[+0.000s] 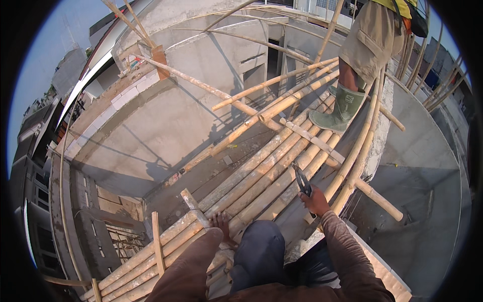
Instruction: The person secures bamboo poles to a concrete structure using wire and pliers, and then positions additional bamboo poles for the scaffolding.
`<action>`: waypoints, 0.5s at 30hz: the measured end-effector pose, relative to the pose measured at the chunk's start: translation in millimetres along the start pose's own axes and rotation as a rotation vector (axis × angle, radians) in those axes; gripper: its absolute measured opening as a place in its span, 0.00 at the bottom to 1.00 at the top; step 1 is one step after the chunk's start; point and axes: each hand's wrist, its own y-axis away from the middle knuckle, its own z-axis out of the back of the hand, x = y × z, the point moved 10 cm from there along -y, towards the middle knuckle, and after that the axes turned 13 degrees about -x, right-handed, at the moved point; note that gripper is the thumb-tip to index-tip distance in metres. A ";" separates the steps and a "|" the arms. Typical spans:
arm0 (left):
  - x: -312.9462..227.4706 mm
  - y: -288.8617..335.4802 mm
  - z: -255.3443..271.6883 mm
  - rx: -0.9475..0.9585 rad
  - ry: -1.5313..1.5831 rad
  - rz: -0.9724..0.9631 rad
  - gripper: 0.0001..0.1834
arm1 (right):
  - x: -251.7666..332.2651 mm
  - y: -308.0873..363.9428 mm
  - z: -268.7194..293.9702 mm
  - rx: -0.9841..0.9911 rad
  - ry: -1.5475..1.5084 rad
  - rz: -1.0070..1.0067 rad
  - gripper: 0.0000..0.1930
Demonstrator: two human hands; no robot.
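A dark pair of pliers [303,182] points up and away from my right hand [316,202], whose fingers are wrapped round the handles. The tool is over the bamboo poles [271,185], which lie side by side as a walkway. My left hand [220,222] rests on these poles with its fingers spread, close to a short wooden crosspiece [193,204]. Part of that hand is hidden behind my sleeve and knee. Farther along, another flat wooden batten [312,139] crosses the poles.
A person in green rubber boots [347,108] stands on the poles ahead, at the right. Long bamboo rails [358,146] run along the right side. A grey plastered wall [166,121] rises at the left. A lower floor [226,166] shows through the gap beneath.
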 end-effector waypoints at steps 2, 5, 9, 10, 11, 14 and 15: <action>-7.9 -14.7 8.2 -0.049 -0.051 -0.099 0.36 | -11.9 -11.4 -7.5 0.008 0.168 0.027 0.24; -37.0 8.1 -41.6 0.997 0.321 -0.008 0.87 | -17.9 -1.9 14.2 0.065 0.245 -0.081 0.23; -40.1 7.1 -41.6 1.143 0.227 -0.103 0.89 | 2.2 12.7 28.0 0.139 0.196 -0.165 0.21; -44.4 9.1 -43.6 1.135 0.233 -0.166 0.89 | -6.0 11.8 28.7 0.133 0.152 -0.150 0.21; -20.5 16.5 -52.8 1.096 0.162 -0.149 0.88 | 2.7 5.5 21.0 0.126 0.205 -0.050 0.22; -8.4 33.3 -66.7 1.091 0.099 -0.168 0.86 | -2.1 -3.6 5.7 0.164 0.183 -0.066 0.20; 29.6 8.1 -61.5 0.672 -0.098 -0.201 0.84 | 27.7 -16.4 -5.4 0.178 0.149 0.000 0.19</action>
